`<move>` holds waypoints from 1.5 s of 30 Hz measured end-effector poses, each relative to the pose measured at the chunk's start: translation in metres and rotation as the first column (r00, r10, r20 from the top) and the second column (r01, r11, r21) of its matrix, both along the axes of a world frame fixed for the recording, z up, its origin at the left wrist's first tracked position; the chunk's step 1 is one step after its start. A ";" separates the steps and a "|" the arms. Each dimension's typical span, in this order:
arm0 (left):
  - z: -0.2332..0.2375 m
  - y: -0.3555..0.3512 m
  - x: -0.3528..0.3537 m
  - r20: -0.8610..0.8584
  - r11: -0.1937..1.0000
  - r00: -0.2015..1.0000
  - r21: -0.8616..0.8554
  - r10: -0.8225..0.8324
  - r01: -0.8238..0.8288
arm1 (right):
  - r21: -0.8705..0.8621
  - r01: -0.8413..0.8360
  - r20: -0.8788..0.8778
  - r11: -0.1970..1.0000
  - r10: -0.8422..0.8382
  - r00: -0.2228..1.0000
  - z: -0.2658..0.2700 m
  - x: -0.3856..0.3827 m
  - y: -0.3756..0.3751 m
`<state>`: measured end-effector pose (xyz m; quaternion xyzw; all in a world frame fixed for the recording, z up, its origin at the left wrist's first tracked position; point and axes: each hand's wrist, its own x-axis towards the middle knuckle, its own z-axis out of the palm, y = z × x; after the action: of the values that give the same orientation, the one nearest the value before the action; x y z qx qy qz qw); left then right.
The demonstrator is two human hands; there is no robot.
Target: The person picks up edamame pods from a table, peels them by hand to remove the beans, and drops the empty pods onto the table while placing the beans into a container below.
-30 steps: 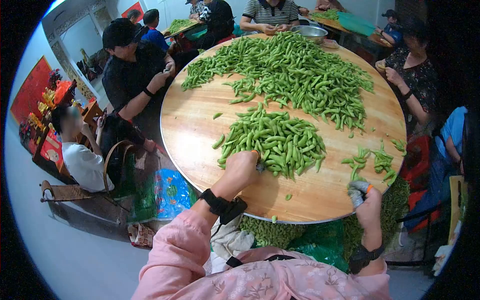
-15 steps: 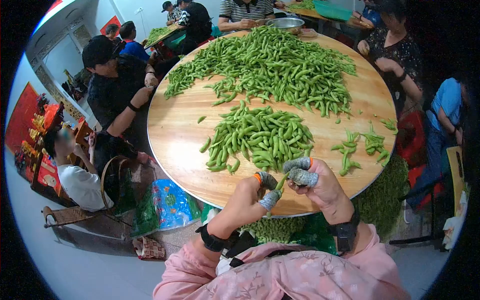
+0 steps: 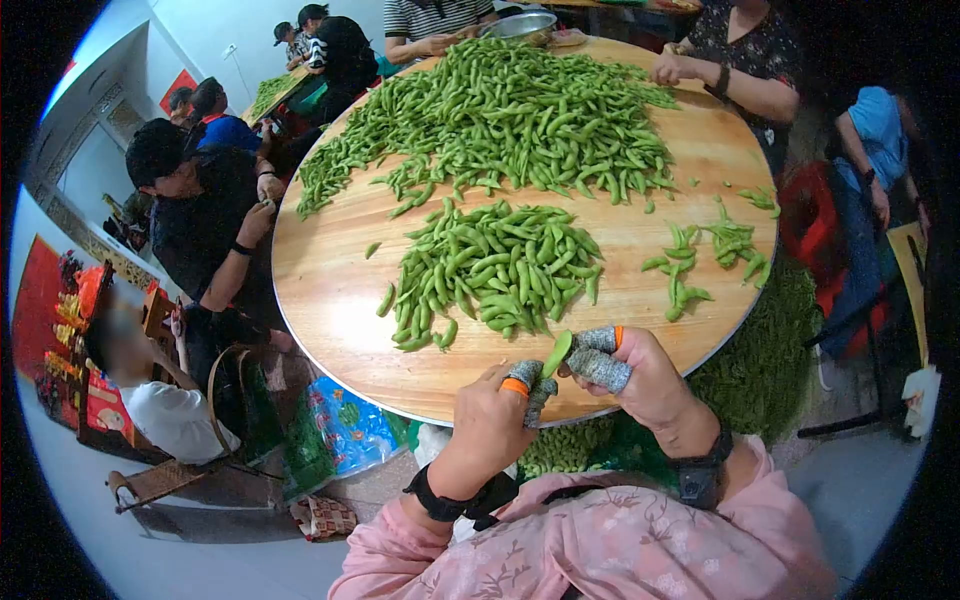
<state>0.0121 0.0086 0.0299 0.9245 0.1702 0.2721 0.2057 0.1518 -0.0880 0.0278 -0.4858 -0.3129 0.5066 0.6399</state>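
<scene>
A single green pod is held between my two hands over the table's near edge. My left hand, with grey finger covers and an orange band, pinches its lower end. The covered thumb and finger of my right hand close on its upper part. Just beyond them lies a smaller pile of green pods on the round wooden table. Farther back rises a much larger pod heap. A few loose pod clusters rest to the right.
People sit around the table: one in black at left, one in stripes at the back, one in a dark patterned top at back right. A metal bowl stands at the far edge. Stripped greenery lies below right.
The view has shifted, so the table appears farther left. My left fingers have curled closer around the pod's lower end. The back-right person's hands have come down to the large heap.
</scene>
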 end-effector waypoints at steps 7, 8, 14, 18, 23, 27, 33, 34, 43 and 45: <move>-0.003 -0.002 0.002 -0.080 0.986 0.997 0.165 0.007 0.006 | 0.014 0.040 -0.050 0.999 -0.039 0.998 -0.005 -0.002 -0.003; -0.003 -0.002 0.002 -0.089 0.984 0.996 0.176 0.007 0.009 | 0.009 0.033 -0.049 0.999 -0.033 0.998 -0.006 -0.001 -0.003; -0.009 -0.003 0.001 -0.146 0.977 0.989 0.208 -0.010 0.040 | 0.007 0.067 0.017 0.998 -0.067 0.998 -0.011 -0.001 -0.002; -0.017 -0.004 0.001 -0.037 0.994 0.999 0.109 -0.012 0.016 | 0.003 0.091 0.053 0.996 -0.091 0.994 -0.017 -0.004 0.001; -0.027 -0.011 -0.003 0.099 0.934 0.995 -0.357 0.024 0.013 | 0.088 0.054 -0.049 0.995 -0.050 0.998 -0.027 -0.006 0.004; -0.024 -0.011 -0.002 0.116 0.871 0.993 -0.489 0.014 0.045 | 0.126 0.048 -0.081 0.991 -0.038 0.996 -0.027 -0.004 0.005; -0.021 -0.006 0.003 0.010 0.997 0.999 -0.063 0.051 -0.050 | 0.112 0.048 0.076 0.993 -0.057 0.995 -0.016 -0.007 0.007; -0.021 -0.006 0.004 0.010 0.997 0.999 -0.063 0.048 -0.047 | 0.111 0.051 0.076 0.992 -0.059 0.995 -0.016 -0.006 0.007; -0.034 -0.008 0.000 0.309 -0.004 0.915 -0.947 0.260 0.321 | 0.253 -0.044 0.136 0.966 0.009 0.991 -0.030 -0.003 0.013; -0.029 -0.006 0.001 0.287 0.015 0.940 -0.957 0.183 0.289 | 0.264 -0.039 0.040 0.964 0.030 0.999 -0.029 -0.002 0.015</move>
<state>0.0133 0.0028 0.0009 0.4564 0.2384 0.2168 0.8294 0.1497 -0.0733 -0.0008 -0.3996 -0.3975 0.4626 0.6843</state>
